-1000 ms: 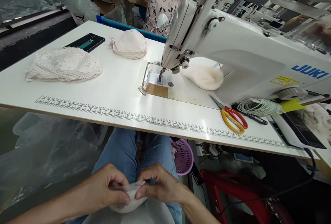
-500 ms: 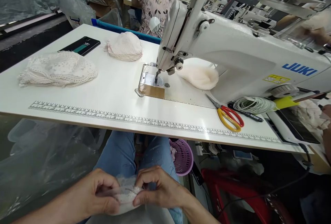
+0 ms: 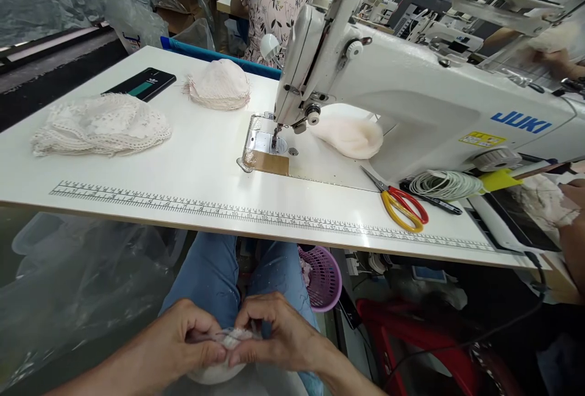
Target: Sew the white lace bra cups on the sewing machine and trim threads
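Observation:
Low in the view, over the lap, my left hand (image 3: 185, 338) and my right hand (image 3: 274, 335) pinch a small piece of white lacy fabric (image 3: 214, 373) between thumbs and fingers. The thumbs nearly meet on its upper edge, and the rest bulges below them. Above, on the white table (image 3: 192, 170), lie a stack of white lace pieces (image 3: 103, 125) and a stack of pale pink pieces (image 3: 218, 84). The sewing machine (image 3: 388, 73) stands at the right, with a cream padded piece (image 3: 354, 137) under its arm.
Red and yellow scissors (image 3: 402, 206) and a coil of cord (image 3: 445, 184) lie at the table's right. A dark phone (image 3: 144, 83) is at the back left. A purple basket (image 3: 325, 277) stands below the table edge. A person in a floral shirt (image 3: 274, 6) is behind.
My left hand has moved right, closer to my right hand. The fabric is more bunched and hangs lower between them. The view has shifted slightly.

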Demonstrator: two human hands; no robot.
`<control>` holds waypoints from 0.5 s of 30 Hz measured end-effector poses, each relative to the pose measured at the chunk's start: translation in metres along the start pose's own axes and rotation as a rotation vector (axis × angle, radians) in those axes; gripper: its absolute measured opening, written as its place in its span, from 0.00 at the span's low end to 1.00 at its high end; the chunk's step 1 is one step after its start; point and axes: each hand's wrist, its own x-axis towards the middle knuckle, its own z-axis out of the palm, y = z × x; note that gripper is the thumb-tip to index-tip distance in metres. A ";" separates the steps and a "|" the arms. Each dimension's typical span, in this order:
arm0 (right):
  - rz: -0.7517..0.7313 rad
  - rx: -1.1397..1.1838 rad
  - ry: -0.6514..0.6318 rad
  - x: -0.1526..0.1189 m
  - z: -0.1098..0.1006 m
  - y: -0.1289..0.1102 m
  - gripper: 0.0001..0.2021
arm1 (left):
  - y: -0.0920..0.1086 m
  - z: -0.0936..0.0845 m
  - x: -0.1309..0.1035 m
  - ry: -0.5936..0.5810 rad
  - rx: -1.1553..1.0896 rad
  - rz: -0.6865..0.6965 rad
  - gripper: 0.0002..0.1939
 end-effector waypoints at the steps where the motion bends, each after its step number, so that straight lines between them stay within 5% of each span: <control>1: 0.006 0.000 -0.001 0.000 0.000 0.000 0.25 | 0.000 0.000 0.000 0.007 -0.004 -0.004 0.16; 9: 0.106 0.187 -0.042 -0.002 -0.004 0.003 0.24 | -0.005 0.000 -0.002 -0.005 -0.042 0.027 0.20; 15: 0.062 0.089 -0.017 -0.001 0.001 0.004 0.23 | -0.007 0.002 0.001 0.015 -0.053 -0.002 0.18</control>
